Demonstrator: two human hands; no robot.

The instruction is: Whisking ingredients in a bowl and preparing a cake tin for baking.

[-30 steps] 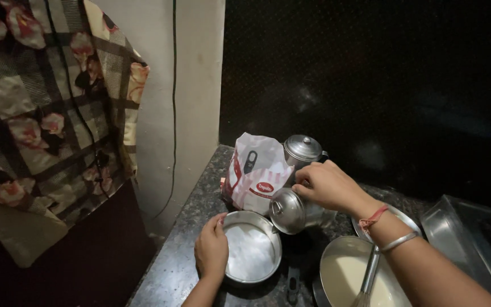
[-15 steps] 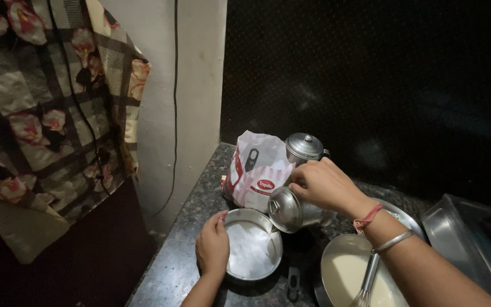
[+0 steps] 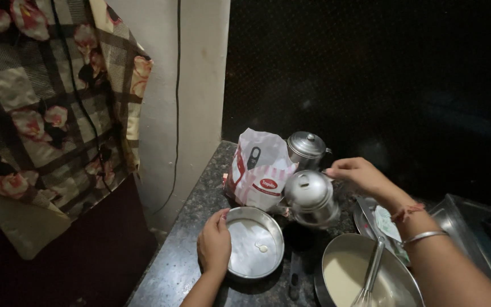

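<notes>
My left hand [image 3: 214,245] rests on the near-left rim of a round steel pan [image 3: 245,258], which has a small pale drop on its floor. My right hand [image 3: 359,175] holds a small lidded steel can [image 3: 312,197] by its handle. The can hangs tilted just above the pan's far-right edge. A second lidded steel can [image 3: 307,149] stands behind it, next to a white and red plastic bag [image 3: 259,176].
A steel bowl of pale batter [image 3: 342,276] with a whisk [image 3: 371,267] sits at the front right, with a steel plate [image 3: 383,223] behind it. A steel tray [image 3: 473,224] lies further right. The dark stone counter [image 3: 180,256] ends at the left by a floral cloth [image 3: 46,113] and a wall cable [image 3: 176,113].
My right hand has carried the steel can a little to the right and up. My left hand has stayed on the pan's rim.
</notes>
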